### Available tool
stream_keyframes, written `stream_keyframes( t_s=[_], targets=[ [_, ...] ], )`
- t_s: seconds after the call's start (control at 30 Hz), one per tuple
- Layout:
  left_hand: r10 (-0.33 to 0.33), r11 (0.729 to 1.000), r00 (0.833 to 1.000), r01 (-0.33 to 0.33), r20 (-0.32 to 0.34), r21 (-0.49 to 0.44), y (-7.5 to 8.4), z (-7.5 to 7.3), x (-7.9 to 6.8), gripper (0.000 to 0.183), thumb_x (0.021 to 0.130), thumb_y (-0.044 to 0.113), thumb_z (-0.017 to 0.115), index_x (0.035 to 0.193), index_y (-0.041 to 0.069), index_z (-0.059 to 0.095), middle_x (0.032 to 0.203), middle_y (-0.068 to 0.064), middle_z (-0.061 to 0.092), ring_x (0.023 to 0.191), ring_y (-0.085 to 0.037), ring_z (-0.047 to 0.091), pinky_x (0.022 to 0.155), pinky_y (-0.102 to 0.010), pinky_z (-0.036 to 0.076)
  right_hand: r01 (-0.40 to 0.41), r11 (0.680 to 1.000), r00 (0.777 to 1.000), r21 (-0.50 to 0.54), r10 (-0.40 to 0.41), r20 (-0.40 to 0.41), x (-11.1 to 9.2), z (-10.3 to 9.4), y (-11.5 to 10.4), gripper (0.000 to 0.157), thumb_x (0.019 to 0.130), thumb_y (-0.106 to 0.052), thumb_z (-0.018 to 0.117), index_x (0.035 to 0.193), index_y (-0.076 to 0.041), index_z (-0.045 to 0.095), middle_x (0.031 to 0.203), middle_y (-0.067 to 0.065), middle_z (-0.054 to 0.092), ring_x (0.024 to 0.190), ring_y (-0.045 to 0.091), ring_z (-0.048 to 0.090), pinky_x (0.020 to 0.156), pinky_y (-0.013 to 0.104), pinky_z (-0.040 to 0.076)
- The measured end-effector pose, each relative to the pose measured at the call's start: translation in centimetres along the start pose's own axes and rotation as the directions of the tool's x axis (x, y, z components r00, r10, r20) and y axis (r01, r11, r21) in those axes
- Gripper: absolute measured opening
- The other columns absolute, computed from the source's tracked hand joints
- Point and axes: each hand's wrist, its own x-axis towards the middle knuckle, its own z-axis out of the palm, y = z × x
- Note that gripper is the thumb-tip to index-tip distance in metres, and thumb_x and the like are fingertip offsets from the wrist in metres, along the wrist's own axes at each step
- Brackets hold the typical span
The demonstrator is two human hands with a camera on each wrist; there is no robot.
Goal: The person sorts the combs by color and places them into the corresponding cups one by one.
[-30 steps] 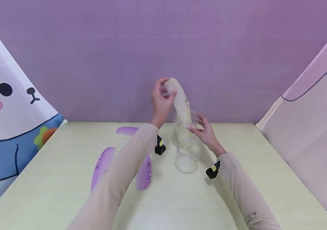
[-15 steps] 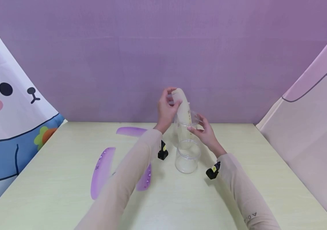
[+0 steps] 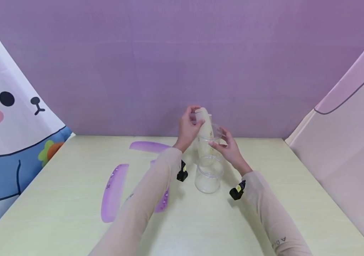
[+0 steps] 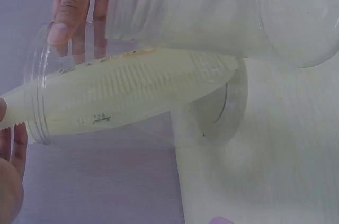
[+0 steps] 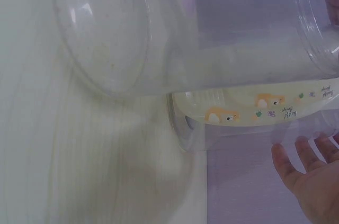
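Note:
My left hand point(image 3: 188, 131) pinches the toothed upper end of a cream comb point(image 3: 205, 125). The comb's lower part stands inside the rear clear jar point(image 3: 217, 132), slightly tilted. Beside it, teeth of what looks like another cream comb point(image 3: 210, 116) stick up above the rim. My right hand point(image 3: 232, 151) holds that jar near its rim, thumb in front and fingers on the far right side. Through the jar wall in the right wrist view, the cream surface point(image 5: 254, 108) shows orange animal prints. A second clear jar point(image 3: 209, 182) stands just in front, with nothing seen inside.
Purple combs lie on the table point(image 3: 57, 199) at the left: one upright-lying comb point(image 3: 114, 195), a crosswise comb point(image 3: 148, 146) at the back, and a comb point(image 3: 162, 202) partly hidden under my left sleeve. A purple backdrop point(image 3: 105, 71) rises behind the table edge.
My left hand has moved down and a little right, lowering the cream comb deeper into the rear jar. The right hand and both jars have stayed in place.

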Motion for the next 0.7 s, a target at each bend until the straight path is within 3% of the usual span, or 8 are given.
stream_keyframes(
  t_s=[0.3,0.57,0.7],
  targets=[
    [0.011,0.998,0.997,-0.016,0.077,0.063,-0.1,-0.4,-0.1,0.043,0.074,-0.009,0.067,0.112,0.005,0.052,0.105,-0.014,0.06,0.084,-0.026,0.064,0.072,-0.025,0.054,-0.004,1.0,1.0,-0.002,0.004,0.0,0.0,0.0,0.0,0.078,0.083,-0.021,0.066,0.144,-0.008,0.018,0.147,0.013,0.027,0.134,0.032,0.029,0.102,0.048,0.037],
    [-0.083,0.984,0.983,0.054,0.162,0.171,0.1,-0.4,-0.2,0.041,0.079,-0.001,0.067,0.115,0.008,0.051,0.11,-0.011,0.06,0.092,-0.023,0.062,0.075,-0.025,0.055,-0.031,1.0,0.999,-0.005,0.031,0.019,-0.9,0.1,-2.2,0.076,0.085,-0.015,0.063,0.144,-0.003,0.016,0.148,0.017,0.023,0.134,0.035,0.027,0.103,0.05,0.036],
    [-0.086,0.979,0.977,0.047,0.195,0.196,0.0,-0.5,0.0,0.043,0.079,-0.004,0.066,0.117,0.007,0.051,0.112,-0.012,0.059,0.094,-0.023,0.061,0.077,-0.024,0.054,-0.029,1.0,0.999,-0.003,0.029,0.018,-1.0,0.2,-2.3,0.076,0.085,-0.014,0.063,0.144,-0.002,0.016,0.148,0.017,0.023,0.135,0.035,0.027,0.102,0.049,0.037]
  ],
)
